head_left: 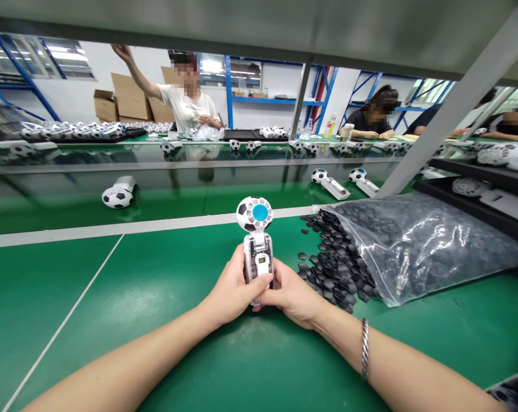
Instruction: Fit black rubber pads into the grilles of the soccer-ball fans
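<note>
A handheld device (259, 252) with a round black-and-white football-patterned head stands upright at the middle of the view. Its head has a blue disc, and its clear-fronted handle shows a small display. My left hand (235, 286) wraps the handle's left side, with the thumb across its lower front. On the right side, my right hand (291, 292) grips the lower handle, its fingertips close to the left thumb. To the right lies a pile of black pentagon pieces (336, 263) beside a clear plastic bag (426, 246) full of dark pieces.
Beyond the green table (156, 286) runs a conveyor belt (224, 189) carrying similar devices (118, 193). Black trays (477, 200) stand at the right edge. A slanted metal post (439, 114) rises at right, under an overhead shelf (259, 34). People sit or stand across the line.
</note>
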Tool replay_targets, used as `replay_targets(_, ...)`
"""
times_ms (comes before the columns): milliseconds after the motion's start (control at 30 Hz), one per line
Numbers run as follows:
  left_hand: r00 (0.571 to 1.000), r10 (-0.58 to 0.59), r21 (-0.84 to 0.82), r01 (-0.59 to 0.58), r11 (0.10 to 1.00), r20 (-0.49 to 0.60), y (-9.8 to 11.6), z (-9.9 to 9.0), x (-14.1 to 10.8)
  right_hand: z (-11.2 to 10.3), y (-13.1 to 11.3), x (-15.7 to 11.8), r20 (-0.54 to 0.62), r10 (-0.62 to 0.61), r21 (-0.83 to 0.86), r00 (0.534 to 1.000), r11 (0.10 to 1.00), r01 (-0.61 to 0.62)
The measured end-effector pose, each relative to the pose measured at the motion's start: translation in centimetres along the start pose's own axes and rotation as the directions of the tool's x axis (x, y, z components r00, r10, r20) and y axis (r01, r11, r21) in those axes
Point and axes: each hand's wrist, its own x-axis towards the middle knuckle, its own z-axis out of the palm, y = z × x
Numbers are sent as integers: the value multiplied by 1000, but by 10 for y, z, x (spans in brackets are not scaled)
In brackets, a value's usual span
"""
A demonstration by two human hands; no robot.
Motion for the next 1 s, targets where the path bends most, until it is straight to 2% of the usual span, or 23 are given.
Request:
replay_targets(533, 999, -34, -31, 34, 999, 6, 1, -2, 2, -1, 1, 1, 10, 25, 16, 1000, 1000, -25)
replay_targets(633, 997, -65, -90, 69, 994, 42, -1, -6, 6, -1, 3, 1, -17, 33, 40, 999, 999, -32)
replay_targets(733, 997, -71, -132, 74, 988, 22, -3, -11, 14, -1, 6, 2, -64, -9, 60, 998, 998, 13)
replay_targets(867, 994, -52, -44, 48, 998, -91, -9, -21, 44, -1, 6, 3, -146, -60, -33, 987, 998, 56)
replay_targets(933, 982, -19, 53, 29, 998, -188, -15, -35, 72, -1, 5, 3, -194, -53, -143, 980, 989, 25)
replay_targets(1000, 956, 15, 147, 29, 989, -292, -24, -56, 105, -2, 6, 2, -201, -36, -238, 979, 971, -13)
